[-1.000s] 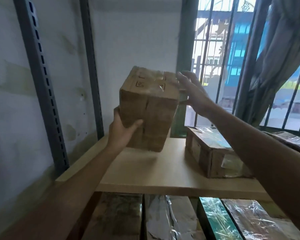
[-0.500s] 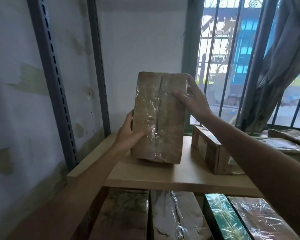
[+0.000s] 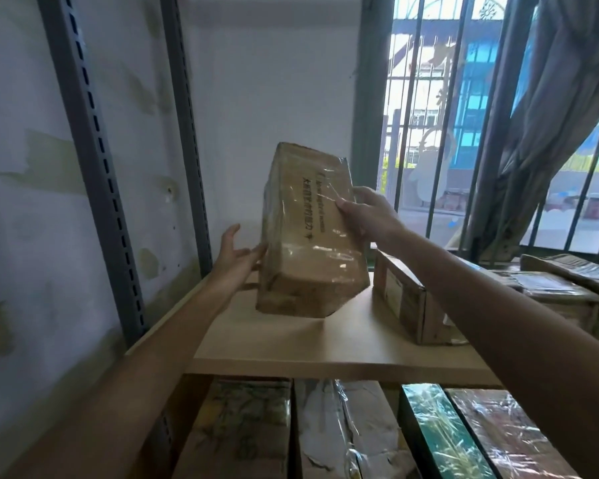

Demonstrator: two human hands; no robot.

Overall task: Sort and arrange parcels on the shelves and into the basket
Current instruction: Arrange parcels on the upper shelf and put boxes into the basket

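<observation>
**Turning the parcel to lay it on the shelf**

Half a second ago the parcel [image 3: 312, 243] stood upright, clasped by both hands. Now it leans with its printed face toward the camera, low over the shelf [image 3: 291, 344] (whether a corner touches the board I cannot tell). The right hand [image 3: 367, 216] grips its upper right edge, thumb on the face. The left hand [image 3: 236, 254] has loosened, fingers spread, tips against the left side. It looks close to being set down, left of the cardboard box [image 3: 405, 299].
</observation>
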